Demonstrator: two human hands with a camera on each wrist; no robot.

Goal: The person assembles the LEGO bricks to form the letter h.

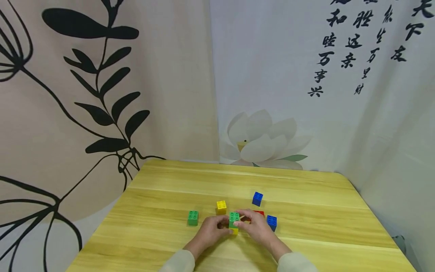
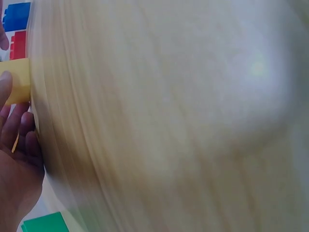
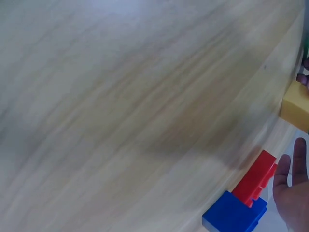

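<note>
Near the front of the table, a green toy brick point(image 1: 234, 218) sits on top of a yellow brick point(image 1: 235, 231) between the two hands. My left hand point(image 1: 211, 229) holds the yellow brick from the left; its thumb lies against the brick's side in the left wrist view, where the yellow brick point(image 2: 19, 82) stands on the wood. From the right, my right hand point(image 1: 258, 228) pinches the green brick, thumb at its near corner and fingers behind. The lower fingers of the right hand point(image 3: 294, 193) show apart from the yellow brick point(image 3: 295, 107) in the right wrist view.
A loose green brick point(image 1: 193, 218) lies left of the hands, another yellow brick point(image 1: 221, 206) behind them. One blue brick point(image 1: 257, 198) stands farther back. A red brick point(image 1: 259, 213), partly hidden, and a second blue brick point(image 1: 272, 222) are by the right hand. Printed curtains hang behind the table.
</note>
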